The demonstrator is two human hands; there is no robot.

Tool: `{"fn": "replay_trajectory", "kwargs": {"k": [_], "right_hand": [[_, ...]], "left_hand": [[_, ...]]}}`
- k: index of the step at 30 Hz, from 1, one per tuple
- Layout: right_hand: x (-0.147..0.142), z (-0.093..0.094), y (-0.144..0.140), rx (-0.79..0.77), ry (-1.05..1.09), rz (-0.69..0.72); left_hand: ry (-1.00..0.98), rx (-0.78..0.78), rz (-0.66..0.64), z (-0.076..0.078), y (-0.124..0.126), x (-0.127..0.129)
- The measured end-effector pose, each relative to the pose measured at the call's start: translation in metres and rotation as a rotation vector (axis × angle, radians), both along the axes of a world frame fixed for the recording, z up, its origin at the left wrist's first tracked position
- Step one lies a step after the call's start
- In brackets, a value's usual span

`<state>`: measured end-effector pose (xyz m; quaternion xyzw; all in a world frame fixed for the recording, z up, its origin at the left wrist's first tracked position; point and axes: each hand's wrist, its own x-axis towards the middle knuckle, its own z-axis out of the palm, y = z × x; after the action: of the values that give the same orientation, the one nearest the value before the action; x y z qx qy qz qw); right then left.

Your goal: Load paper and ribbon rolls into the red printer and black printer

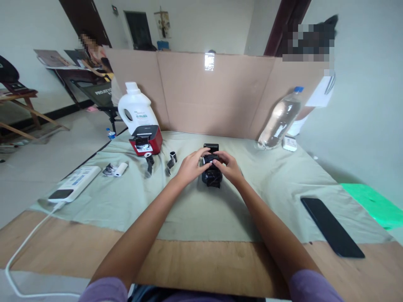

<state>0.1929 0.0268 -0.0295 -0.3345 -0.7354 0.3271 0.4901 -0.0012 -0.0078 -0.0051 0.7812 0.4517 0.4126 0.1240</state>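
A small black device (pixel 211 174) stands on the pale green cloth (pixel 195 209) near the middle of the tabletop (pixel 195 260), a little towards the far side. Its body is dark and glossy, rounded at the near end, with a flat black lid or flap (pixel 210 147) raised at the far end. A light-coloured patch shows on its top between the fingers; what it is cannot be told. The left hand (pixel 189 166) grips it from the left and the right hand (pixel 231 167) from the right, the fingertips of both meeting over its top, so much of its upper part is hidden.
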Motion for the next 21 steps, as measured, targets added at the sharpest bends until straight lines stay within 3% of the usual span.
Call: {"fn": "replay_trajectory", "kwargs": {"k": [4,8,16,21], "right_hand": [[0.003,0.007,0.0,-0.011,0.034,0.022],[0.004,0.016,-0.003,0.027,0.015,0.016],[-0.004,0.03,-0.014,0.036,0.013,-0.023],[-0.009,0.035,-0.016,-0.031,0.118,0.023]], "left_hand": [[-0.053,0.187,0.008,-0.005,0.001,0.0],[-0.052,0.312,-0.007,-0.001,0.0,0.0],[-0.087,0.39,0.012,0.011,-0.006,-0.001],[0.041,0.449,0.04,0.012,-0.011,-0.003]]}}
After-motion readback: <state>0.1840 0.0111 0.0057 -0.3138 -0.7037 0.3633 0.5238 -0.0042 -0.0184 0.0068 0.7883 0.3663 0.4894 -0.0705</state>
